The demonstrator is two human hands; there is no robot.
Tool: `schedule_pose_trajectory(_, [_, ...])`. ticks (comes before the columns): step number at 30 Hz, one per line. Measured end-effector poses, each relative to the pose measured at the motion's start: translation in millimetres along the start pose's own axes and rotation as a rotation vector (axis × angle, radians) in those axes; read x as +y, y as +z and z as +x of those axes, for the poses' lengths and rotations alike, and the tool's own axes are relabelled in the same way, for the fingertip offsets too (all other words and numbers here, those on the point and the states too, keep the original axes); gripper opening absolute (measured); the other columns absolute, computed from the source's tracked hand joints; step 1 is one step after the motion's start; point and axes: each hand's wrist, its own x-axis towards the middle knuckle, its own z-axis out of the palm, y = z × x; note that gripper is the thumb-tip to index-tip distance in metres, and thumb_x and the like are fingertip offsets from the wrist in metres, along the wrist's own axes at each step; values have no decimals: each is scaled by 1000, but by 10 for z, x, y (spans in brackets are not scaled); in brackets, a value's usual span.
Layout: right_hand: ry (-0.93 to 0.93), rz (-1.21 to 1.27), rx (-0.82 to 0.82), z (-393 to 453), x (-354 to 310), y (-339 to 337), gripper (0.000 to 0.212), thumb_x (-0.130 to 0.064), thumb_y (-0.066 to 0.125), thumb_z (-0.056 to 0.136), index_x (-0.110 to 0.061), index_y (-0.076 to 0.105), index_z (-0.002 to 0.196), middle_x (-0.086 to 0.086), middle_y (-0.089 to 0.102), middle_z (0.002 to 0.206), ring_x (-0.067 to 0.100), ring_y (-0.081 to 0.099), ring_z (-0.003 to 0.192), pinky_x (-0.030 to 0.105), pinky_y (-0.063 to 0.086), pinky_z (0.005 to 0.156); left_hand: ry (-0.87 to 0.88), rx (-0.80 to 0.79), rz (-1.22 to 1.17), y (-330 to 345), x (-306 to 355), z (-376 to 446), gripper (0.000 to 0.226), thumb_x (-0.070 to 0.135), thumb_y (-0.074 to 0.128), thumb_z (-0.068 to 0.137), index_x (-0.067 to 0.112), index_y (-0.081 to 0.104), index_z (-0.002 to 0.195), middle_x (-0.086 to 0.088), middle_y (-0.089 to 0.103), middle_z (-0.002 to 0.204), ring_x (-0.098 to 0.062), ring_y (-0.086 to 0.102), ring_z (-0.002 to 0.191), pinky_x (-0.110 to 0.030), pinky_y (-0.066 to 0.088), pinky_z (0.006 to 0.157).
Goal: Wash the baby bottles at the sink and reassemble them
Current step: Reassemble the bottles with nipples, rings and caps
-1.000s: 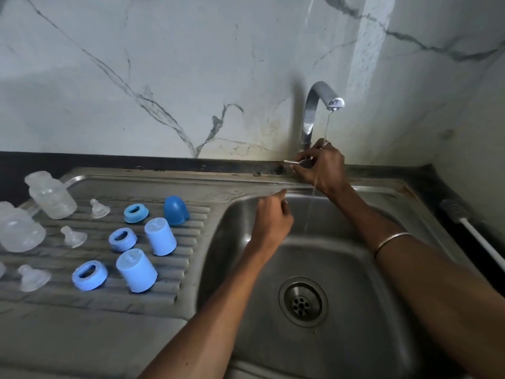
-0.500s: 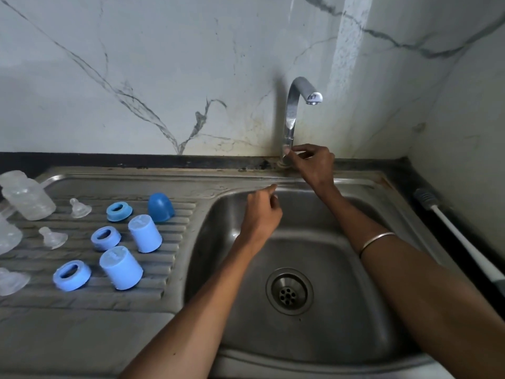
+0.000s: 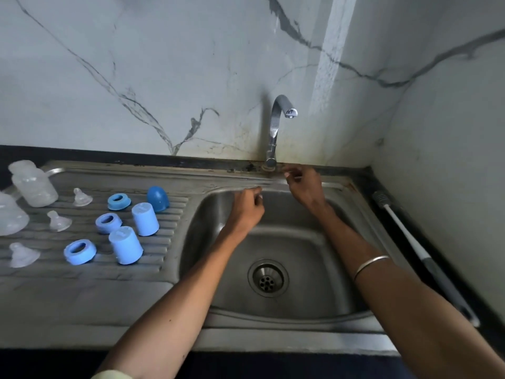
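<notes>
Two clear bottle bodies (image 3: pixel 32 184) (image 3: pixel 8 214) stand at the far left of the steel draining board (image 3: pixel 82 283). Beside them lie three clear nipples (image 3: pixel 58 221), three blue screw rings (image 3: pixel 108 222), two light blue caps (image 3: pixel 144 219) and a darker blue domed cap (image 3: pixel 158 198). My left hand (image 3: pixel 246 209) hovers over the sink basin's back rim, fingers loosely curled, holding nothing. My right hand (image 3: pixel 303 184) is just right of the tap (image 3: pixel 276 127) base, blurred, with nothing visibly in it. No water runs from the spout.
The steel basin (image 3: pixel 314 242) has a round drain (image 3: pixel 268 278) in its middle. A white-handled bottle brush (image 3: pixel 404 231) lies on the dark counter along the right wall. A marble wall rises close behind the tap.
The water stream stopped after the first frame. My right hand has come off the tap's base and shifted slightly right. My left hand stays over the basin rim.
</notes>
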Motion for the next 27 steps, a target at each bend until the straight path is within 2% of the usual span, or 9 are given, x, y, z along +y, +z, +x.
schedule_pose_trajectory(4, [11, -10, -27, -184, -187, -94, 18, -11, 62, 90, -15, 74, 101, 1, 73, 92, 12, 66, 81, 29, 55, 81, -32, 68, 55, -341, 14, -127, 25, 11, 52, 97, 6, 72, 111, -14, 74, 108, -21, 64, 84, -20, 42, 74])
schedule_pose_trajectory(7, [6, -29, -68, -314, -379, -123, 18, -14, 62, 92, -14, 74, 105, 3, 74, 98, 12, 66, 85, 18, 47, 79, -59, 135, 3, -545, -60, -265, 34, 30, 52, 92, 25, 71, 120, -3, 74, 114, -24, 71, 104, -33, 56, 89])
schedule_pose_trajectory(9, [7, -36, -76, -400, -525, -120, 20, -15, 61, 92, -14, 75, 106, 5, 74, 99, 16, 68, 91, 18, 46, 81, -38, 141, -32, -622, -101, -375, 33, 23, 56, 94, 21, 70, 124, -2, 71, 121, -20, 68, 112, -31, 52, 99])
schedule_pose_trajectory(13, [-30, 5, -79, -589, -915, -11, 22, -11, 58, 91, -15, 76, 104, 5, 74, 98, 18, 67, 90, 17, 46, 82, 20, 172, -49, -916, 3, -666, 31, 5, 56, 95, 7, 70, 123, -10, 70, 123, -20, 65, 116, -15, 42, 96])
schedule_pose_trajectory(16, [-85, 35, -67, -701, -1216, 140, 22, -8, 58, 90, -12, 75, 103, 6, 75, 97, 20, 68, 88, 23, 51, 83, 56, 207, -49, -1151, -12, -766, 29, 1, 53, 93, 2, 74, 113, -15, 74, 110, -22, 69, 101, -29, 51, 96])
schedule_pose_trajectory(21, [-128, 74, -151, -923, -1692, 522, 24, -7, 56, 90, -12, 75, 103, 7, 75, 98, 19, 68, 89, 20, 49, 81, 47, 255, -40, -1647, -83, -893, 32, 5, 52, 96, 5, 69, 124, -12, 72, 119, -24, 66, 115, -28, 49, 100])
schedule_pose_trajectory(23, [-135, 84, -184, -998, -1876, 687, 24, -8, 55, 90, -12, 75, 103, 6, 75, 98, 18, 68, 88, 15, 45, 77, 33, 269, -31, -1891, -196, -917, 32, 8, 50, 96, 3, 71, 120, -11, 74, 111, -25, 68, 103, -27, 49, 95])
schedule_pose_trajectory(25, [-147, 100, -216, -1057, -2046, 833, 25, -7, 54, 90, -11, 75, 104, 5, 75, 99, 17, 67, 87, 10, 41, 74, 46, 315, -6, -2135, -341, -954, 37, 17, 44, 89, -4, 71, 103, -9, 66, 83, -23, 53, 76, -30, 45, 82])
schedule_pose_trajectory(27, [-156, 100, -247, -1086, -2194, 963, 26, -6, 53, 90, -9, 74, 105, 6, 74, 102, 16, 66, 87, 8, 39, 74, 14, 349, 29, -2386, -470, -983, 37, 16, 44, 89, -4, 71, 103, -18, 68, 84, -23, 54, 75, -35, 49, 82])
